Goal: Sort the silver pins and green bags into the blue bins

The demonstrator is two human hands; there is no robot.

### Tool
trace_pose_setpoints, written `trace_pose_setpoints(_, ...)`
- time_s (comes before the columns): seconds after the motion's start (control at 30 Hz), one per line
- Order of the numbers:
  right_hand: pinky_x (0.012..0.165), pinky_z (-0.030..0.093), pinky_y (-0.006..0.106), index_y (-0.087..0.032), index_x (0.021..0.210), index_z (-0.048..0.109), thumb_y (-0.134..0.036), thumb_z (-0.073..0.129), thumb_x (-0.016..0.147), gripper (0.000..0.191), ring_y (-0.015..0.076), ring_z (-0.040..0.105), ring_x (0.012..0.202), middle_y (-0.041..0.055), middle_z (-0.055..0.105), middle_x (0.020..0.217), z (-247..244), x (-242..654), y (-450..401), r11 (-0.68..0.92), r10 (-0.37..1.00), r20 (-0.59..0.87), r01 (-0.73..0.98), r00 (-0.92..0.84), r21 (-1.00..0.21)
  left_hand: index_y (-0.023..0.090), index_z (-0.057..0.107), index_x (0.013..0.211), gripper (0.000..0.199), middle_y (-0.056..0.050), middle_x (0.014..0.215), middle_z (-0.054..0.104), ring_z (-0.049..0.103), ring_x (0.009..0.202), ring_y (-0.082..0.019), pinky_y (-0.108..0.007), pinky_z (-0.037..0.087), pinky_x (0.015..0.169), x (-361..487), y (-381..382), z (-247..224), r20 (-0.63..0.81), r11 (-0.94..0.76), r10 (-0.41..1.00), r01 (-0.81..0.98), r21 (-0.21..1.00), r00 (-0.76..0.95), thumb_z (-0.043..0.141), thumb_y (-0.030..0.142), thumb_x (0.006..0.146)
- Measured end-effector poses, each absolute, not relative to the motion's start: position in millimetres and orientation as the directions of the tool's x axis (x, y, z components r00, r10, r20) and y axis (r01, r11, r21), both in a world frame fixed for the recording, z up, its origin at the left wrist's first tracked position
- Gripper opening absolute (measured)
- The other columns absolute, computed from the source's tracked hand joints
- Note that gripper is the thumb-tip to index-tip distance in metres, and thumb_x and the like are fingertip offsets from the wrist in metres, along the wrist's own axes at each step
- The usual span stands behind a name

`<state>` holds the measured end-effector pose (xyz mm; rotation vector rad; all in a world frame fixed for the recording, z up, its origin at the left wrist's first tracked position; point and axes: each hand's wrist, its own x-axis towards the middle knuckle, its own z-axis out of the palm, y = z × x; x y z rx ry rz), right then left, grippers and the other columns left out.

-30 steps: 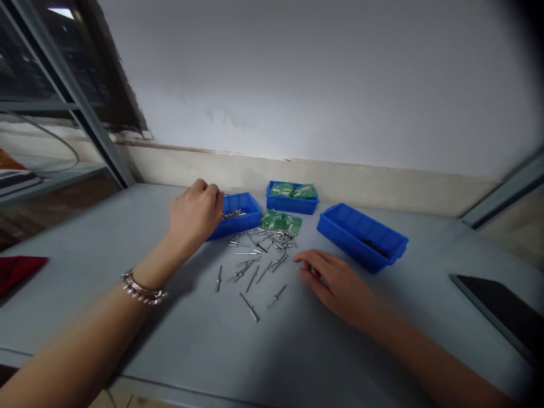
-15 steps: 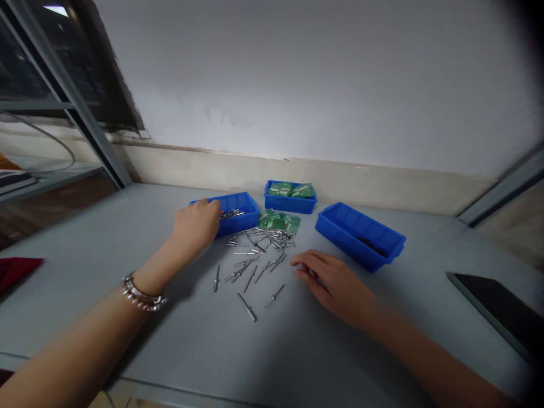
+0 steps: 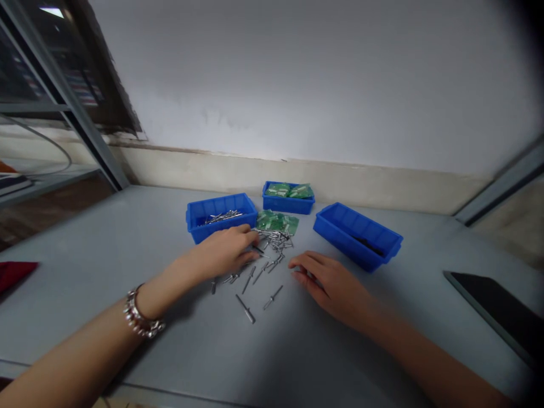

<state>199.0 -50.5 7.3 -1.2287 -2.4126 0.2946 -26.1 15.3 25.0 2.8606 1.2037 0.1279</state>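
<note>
Loose rivets (image 3: 277, 239) are lying mid-table (image 3: 204, 351); my left hand (image 3: 225, 249) is covering their left part, my right hand (image 3: 329, 283) is resting just right of them. A packet (image 3: 278, 221) is lying behind the pile. Left bin (image 3: 204, 233) is sitting behind my left hand, holding more rivets. Back bin (image 3: 289, 205) is standing near the wall (image 3: 318, 85), holding packets. Right bin (image 3: 344, 242) is sitting behind my right hand; a tablet (image 3: 493, 300) is lying farther right.
</note>
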Motion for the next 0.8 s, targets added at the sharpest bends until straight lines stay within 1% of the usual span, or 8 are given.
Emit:
trace_pose_setpoints(0.1, 0.078, 0.044, 0.034, -0.018, 0.098, 0.055, -0.019, 0.040, 0.087, 0.019, 0.0193, 0.056, 0.087, 0.0061, 0.061, 0.092, 7.1, 198.6, -50.7, 0.584, 0.812, 0.263, 0.725, -0.521, -0.366, 0.019, 0.051, 0.099, 0.021, -0.006, 0.093, 0.053, 0.056, 0.078, -0.019, -0.028, 0.042, 0.063, -25.6, 13.0, 17.8, 0.033, -0.700, 0.714, 0.712, 0.064, 0.699, 0.045, 0.031, 0.084)
trace_pose_setpoints(0.3, 0.078, 0.044, 0.034, -0.017, 0.099, 0.055, -0.019, 0.040, 0.087, 0.019, 0.0189, 0.055, 0.087, 0.0061, 0.060, 0.093, 6.7, 198.8, -51.1, 0.581, 0.814, 0.246, 0.726, -0.527, -0.367, 0.018, 0.051, 0.091, 0.013, -0.006, 0.092, 0.055, 0.056, 0.077, -0.018, -0.027, 0.041, 0.062, -22.6, 12.9, 15.2, 0.019, -0.707, 0.706, 0.702, 0.079, 0.708, 0.041, 0.025, 0.084)
trace_pose_setpoints(0.6, 0.077, 0.044, 0.032, -0.017, 0.096, 0.056, -0.019, 0.040, 0.087, 0.019, 0.0182, 0.056, 0.086, 0.0061, 0.061, 0.092, 6.9, 198.0, -50.1, 0.580, 0.814, 0.234, 0.732, -0.531, -0.357, 0.018, 0.051, 0.090, 0.013, -0.006, 0.087, 0.056, 0.056, 0.073, -0.016, -0.025, 0.040, 0.059, -18.0, 10.7, 16.5, 0.050, -0.704, 0.710, 0.707, 0.073, 0.702, 0.040, 0.021, 0.084)
trace_pose_setpoints(0.8, 0.076, 0.044, 0.032, -0.018, 0.095, 0.056, -0.019, 0.039, 0.088, 0.019, 0.0181, 0.056, 0.084, 0.0058, 0.061, 0.091, 7.2, 199.1, -51.7, 0.590, 0.807, 0.236, 0.722, -0.542, -0.361, 0.018, 0.052, 0.087, 0.012, -0.004, 0.084, 0.056, 0.055, 0.067, -0.015, -0.024, 0.037, 0.055, -15.8, 10.3, 17.6, 0.082, -0.714, 0.700, 0.697, 0.071, 0.709, 0.040, 0.018, 0.083)
